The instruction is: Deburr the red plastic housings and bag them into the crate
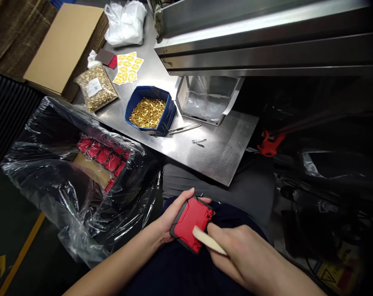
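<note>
- Head view, near: my left hand (168, 218) grips the flat rectangular red-and-black plastic case (188, 220) from its left side, above my lap.
- My right hand (243, 248), just right of the case, is closed around a slim, curved, cream-coloured tool (211, 242); its tip lies over the red face, whether touching I cannot tell.
- Farther off, on the shiny metal table (217, 160), sits a blue plastic bin (169, 116) of small gold-coloured pieces (148, 113).
</note>
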Demonstrator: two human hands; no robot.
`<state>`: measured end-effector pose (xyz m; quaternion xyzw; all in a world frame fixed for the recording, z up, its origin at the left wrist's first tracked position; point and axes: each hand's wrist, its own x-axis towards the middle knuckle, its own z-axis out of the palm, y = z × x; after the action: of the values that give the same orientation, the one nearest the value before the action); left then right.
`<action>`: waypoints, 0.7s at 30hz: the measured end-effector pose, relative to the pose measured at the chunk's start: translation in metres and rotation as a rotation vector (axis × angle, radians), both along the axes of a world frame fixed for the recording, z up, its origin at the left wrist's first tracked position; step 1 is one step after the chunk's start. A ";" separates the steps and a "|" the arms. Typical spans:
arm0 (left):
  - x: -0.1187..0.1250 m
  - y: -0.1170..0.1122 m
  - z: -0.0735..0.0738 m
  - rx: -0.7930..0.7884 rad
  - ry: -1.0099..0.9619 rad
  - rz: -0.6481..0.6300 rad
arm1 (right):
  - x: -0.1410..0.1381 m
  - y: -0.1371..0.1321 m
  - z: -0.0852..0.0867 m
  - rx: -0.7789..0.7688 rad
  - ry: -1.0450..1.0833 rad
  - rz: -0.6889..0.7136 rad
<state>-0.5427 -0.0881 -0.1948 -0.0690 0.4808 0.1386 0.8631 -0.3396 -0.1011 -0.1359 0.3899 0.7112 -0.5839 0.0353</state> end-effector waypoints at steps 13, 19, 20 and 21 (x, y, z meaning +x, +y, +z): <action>-0.001 0.001 0.002 0.004 0.006 0.000 | -0.002 0.006 0.002 0.095 0.025 0.030; -0.001 0.001 -0.001 -0.014 -0.031 0.011 | 0.001 0.003 0.005 0.072 -0.044 0.017; -0.001 0.001 0.000 -0.007 -0.032 0.011 | 0.002 0.002 0.006 0.082 -0.038 0.034; -0.001 0.001 0.000 -0.006 -0.022 0.010 | 0.002 0.002 0.006 0.097 -0.043 0.035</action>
<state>-0.5439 -0.0870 -0.1947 -0.0757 0.4711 0.1408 0.8675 -0.3376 -0.0987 -0.1300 0.3910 0.7445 -0.5395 0.0420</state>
